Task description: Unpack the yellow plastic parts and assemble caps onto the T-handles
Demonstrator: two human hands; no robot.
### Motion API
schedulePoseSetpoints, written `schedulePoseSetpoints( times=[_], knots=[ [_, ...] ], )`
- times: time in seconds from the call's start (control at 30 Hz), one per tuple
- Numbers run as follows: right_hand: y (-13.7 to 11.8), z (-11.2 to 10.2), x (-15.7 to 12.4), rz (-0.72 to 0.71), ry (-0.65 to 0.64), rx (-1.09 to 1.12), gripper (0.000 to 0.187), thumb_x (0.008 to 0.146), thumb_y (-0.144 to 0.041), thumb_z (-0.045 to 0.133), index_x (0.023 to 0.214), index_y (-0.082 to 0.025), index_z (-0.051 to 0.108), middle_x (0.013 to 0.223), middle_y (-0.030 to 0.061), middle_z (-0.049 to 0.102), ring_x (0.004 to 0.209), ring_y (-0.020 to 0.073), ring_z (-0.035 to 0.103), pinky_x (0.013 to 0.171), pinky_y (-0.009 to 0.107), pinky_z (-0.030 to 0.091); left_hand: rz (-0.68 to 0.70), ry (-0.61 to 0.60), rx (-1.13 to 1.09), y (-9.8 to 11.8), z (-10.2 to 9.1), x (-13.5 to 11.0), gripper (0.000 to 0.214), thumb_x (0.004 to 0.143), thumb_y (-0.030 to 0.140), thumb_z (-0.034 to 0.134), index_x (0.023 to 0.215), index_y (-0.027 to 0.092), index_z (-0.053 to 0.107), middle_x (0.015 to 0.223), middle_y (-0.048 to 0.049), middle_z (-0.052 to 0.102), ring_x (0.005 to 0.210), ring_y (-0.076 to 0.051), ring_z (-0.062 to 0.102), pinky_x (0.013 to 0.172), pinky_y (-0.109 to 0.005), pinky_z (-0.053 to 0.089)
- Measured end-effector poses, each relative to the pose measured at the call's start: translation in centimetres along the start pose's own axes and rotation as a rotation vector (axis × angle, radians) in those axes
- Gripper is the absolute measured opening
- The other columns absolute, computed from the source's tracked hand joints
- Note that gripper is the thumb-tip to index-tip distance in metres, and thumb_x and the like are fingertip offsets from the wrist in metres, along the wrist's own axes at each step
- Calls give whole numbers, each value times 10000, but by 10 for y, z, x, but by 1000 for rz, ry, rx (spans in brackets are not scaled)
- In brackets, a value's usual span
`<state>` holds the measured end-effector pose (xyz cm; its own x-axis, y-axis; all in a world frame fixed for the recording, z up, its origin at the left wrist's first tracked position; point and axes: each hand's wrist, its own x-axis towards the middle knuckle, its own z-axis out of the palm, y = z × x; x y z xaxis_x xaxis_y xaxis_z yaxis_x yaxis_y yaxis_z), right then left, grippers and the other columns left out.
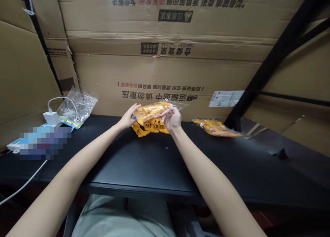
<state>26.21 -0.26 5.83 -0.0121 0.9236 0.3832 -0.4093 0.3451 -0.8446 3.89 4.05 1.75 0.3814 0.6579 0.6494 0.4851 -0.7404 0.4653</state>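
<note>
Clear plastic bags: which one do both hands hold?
The middle bag, with left hand and right hand on it; the far-right bag and far-left bag are untouched by either hand.

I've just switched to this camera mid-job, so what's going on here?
A person's left hand and right hand hold a transparent bag of orange pieces above the black table. More loose orange pieces lie just below it. A similar filled bag lies off to the right; to the left is transparent packaging near a white charger.
</note>
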Motion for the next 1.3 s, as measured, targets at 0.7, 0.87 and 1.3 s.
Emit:
schedulePoseSetpoints(
  times=[0.7,0.87,1.3],
  knots=[
    [33,-24,-10,-343,-211,-1114,745,720,-226,642,1420,-217,389,1485,159,347,1118,274,599,951,462,493,-171,-371,865,62,-35,16,210,873,215,550,967,127,716,920,-177,714,938,-273,687,848,-340,504],
    [23,-18,-31,-496,-388,-1220,560,868,-416,551,1398,-266,456,1488,75,406,1305,279,462,1015,452,464,-113,-437,954,73,-38,27,165,841,186,581,830,151,742,840,-145,720,902,-236,689,796,-285,485],
    [16,0,-7,-297,-158,-692,446,779,-548,621,1040,-196,704,859,69,736,526,187,651,491,325,554,-57,-324,896,80,-51,20,294,926,317,442,969,185,701,1075,-102,630,867,-221,672,691,-296,446]
  ],
)
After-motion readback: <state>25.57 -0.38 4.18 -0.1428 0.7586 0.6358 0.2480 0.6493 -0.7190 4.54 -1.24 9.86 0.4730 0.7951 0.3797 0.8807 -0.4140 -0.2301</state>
